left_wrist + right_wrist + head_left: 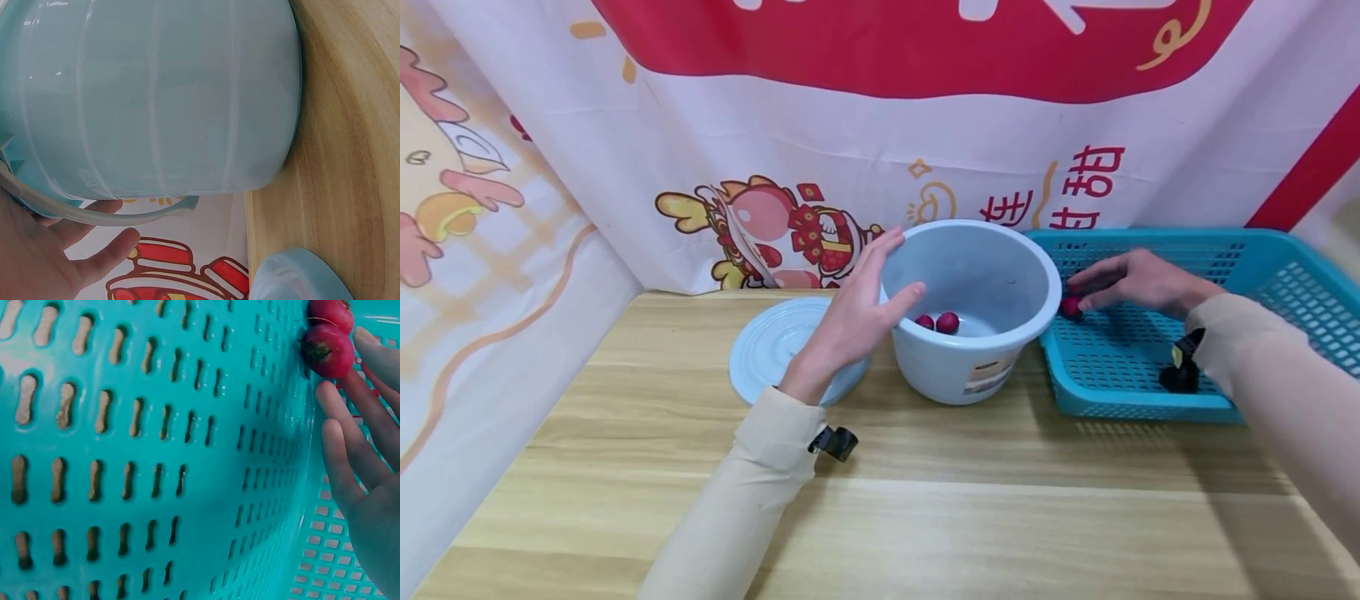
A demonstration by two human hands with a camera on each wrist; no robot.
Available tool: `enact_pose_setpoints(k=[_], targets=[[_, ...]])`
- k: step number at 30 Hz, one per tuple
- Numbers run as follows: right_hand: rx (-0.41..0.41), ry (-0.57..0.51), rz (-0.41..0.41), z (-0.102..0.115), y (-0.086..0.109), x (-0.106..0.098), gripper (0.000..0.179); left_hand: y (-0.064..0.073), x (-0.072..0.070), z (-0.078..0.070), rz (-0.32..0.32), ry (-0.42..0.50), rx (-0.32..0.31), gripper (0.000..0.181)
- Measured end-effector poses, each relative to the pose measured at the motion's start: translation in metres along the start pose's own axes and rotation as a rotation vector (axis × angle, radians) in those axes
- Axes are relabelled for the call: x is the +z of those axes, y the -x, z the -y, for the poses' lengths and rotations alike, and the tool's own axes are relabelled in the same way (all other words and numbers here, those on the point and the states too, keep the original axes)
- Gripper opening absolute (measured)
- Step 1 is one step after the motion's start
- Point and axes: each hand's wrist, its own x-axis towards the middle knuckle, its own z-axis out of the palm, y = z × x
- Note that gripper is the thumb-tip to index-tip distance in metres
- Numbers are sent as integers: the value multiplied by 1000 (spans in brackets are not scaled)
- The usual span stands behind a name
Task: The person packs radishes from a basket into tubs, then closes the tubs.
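A light blue plastic bucket stands upright, with two red radishes visible at its bottom. My left hand is at the bucket's left rim, fingers extended and thumb over the edge. In the left wrist view, the bucket's handle crosses in front of that hand. Inside a teal basket, my right hand reaches toward its left wall. Beside the fingertips, two radishes lie against that wall in the right wrist view; the fingers are spread next to them, not closed round either.
A round light blue lid lies on the wooden table, left of the bucket and partly behind my left arm. The basket stands right up against the bucket's right side. A printed cloth hangs behind everything.
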Motion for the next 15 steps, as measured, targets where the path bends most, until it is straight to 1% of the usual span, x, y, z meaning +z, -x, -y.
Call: enact_pose_setpoints(k=[4,9,15], targets=[[-14,42,4,0,0,2,63,-1,1,-1,1,0,-7,78],[-25,60,18,-1,-2,4,60,0,2,-1,-3,-4,-11,78],[-32,88,5,-2,-6,6,54,0,2,-2,-7,0,-12,78]])
